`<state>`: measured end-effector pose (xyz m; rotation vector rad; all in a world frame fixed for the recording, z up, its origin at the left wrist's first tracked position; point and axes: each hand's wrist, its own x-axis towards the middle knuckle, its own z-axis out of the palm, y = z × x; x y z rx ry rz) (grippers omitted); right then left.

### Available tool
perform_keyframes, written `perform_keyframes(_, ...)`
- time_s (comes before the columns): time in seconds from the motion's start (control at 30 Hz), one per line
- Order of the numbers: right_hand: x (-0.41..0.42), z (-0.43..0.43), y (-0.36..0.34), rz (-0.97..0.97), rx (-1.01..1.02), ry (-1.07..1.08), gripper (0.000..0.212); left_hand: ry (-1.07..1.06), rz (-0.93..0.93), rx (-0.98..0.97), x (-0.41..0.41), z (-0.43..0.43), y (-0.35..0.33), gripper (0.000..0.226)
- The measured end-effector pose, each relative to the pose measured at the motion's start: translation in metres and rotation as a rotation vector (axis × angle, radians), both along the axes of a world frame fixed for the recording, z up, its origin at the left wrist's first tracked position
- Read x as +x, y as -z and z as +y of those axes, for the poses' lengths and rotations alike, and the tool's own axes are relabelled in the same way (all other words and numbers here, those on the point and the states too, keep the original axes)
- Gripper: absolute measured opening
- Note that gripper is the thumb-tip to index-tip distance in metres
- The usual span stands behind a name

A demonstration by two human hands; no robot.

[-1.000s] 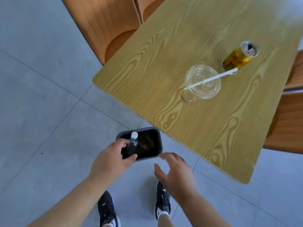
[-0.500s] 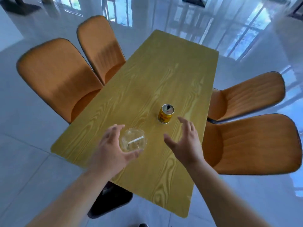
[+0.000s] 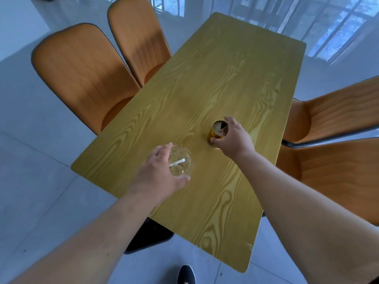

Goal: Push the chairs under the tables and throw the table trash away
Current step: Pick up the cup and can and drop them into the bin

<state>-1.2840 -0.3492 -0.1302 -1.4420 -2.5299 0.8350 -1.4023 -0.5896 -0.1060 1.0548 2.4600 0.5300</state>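
Left hand (image 3: 158, 177) fingers curl round cup (image 3: 181, 160) on counter (image 3: 225, 78), contact unclear. Right hand (image 3: 233, 138) fingers clasp can (image 3: 215, 134), mid-counter. Advice: grip cup low, lift both upright, avoid spills, carry to bin (image 3: 149, 236) under near counter edge.

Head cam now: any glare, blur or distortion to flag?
Head view: strong wide-angle bowing, the table flares and the chairs curve; window reflections glare on the glossy floor; slight softness overall; cup and can still readable.
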Motion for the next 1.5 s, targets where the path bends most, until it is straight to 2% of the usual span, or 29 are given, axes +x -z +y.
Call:
perform_keyframes(0.13, 0.013, -0.055, 0.000, 0.028, -0.013, -0.059, 0.063, 0.029, -0.033, -0.010, -0.011, -0.028, -0.002, 0.108)
perform_keyframes(0.4, 0.048, -0.225, 0.010, 0.079, -0.060, -0.067, 0.066, 0.069, -0.032, -0.021, -0.032, -0.139, -0.001, 0.107)
perform_keyframes(0.67, 0.034, -0.353, 0.038, 0.164, -0.072, -0.161, 0.062, -0.021, -0.025, 0.001, -0.059, -0.241, 0.028, 0.108)
perform_keyframes(0.97, 0.023, -0.366, 0.093, 0.132, -0.097, -0.052, 0.063, -0.082, -0.028, 0.001, -0.071, -0.287, 0.071, 0.110)
perform_keyframes(1.2, 0.016, -0.371, 0.130, 0.114, -0.080, -0.079, 0.067, -0.072, -0.023, 0.000, -0.065, -0.289, 0.098, 0.110)
perform_keyframes(1.5, 0.008, -0.365, 0.234, 0.124, -0.142, -0.001, 0.078, -0.099, -0.059, -0.008, -0.051, -0.276, 0.192, 0.110)
